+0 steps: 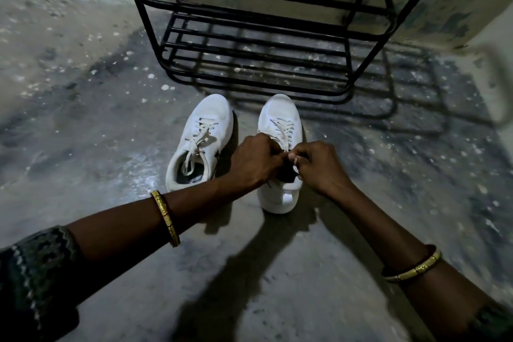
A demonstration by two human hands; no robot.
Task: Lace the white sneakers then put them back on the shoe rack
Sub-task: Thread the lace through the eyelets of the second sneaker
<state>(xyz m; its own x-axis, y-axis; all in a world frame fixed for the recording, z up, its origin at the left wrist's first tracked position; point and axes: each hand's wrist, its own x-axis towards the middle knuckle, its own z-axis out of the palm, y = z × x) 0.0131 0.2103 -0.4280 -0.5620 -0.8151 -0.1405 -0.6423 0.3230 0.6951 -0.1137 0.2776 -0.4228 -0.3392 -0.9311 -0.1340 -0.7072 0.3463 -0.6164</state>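
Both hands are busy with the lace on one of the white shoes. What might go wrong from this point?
The hands cover the lace ends on the right sneaker, so a loose knot could go unnoticed. The left sneaker has lace ends hanging into its opening; they might snag when it is lifted. The shoe rack has open bars, so a shoe set down carelessly could tip between them.

Counting as I go: two white sneakers, a left sneaker (pixel 201 144) and a right sneaker (pixel 280 130). One black shoe rack (pixel 258 36). Two hands down here, my left hand (pixel 254 161) and right hand (pixel 319 166). Two gold bangles (one per wrist): left bangle (pixel 165 218), right bangle (pixel 413 265).
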